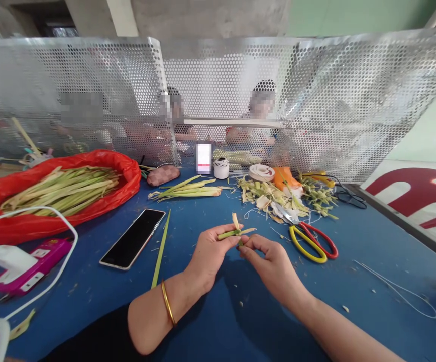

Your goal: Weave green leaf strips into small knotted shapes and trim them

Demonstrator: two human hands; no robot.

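Observation:
Between my two hands, over the middle of the blue table, is a small piece of folded green and cream plant leaf strips (236,232). My left hand (212,254), with a gold bangle at its wrist, pinches the piece from the left. On the other side, my right hand (265,256) has its thumb and index finger closed on the lower green end. A long green leaf strip (161,249) lies by my left forearm. Scissors with yellow and red handles (308,241) rest to the right of my right hand, blades toward the scraps.
At the left stands a red plastic bag (127,171) full of leaf strips, beside a purple power strip (33,266) with white cables. A black phone (133,239), a leaf bundle (191,190), a thread spool (221,168) and plant scraps (274,198) lie around. A perforated metal screen (221,75) rises behind.

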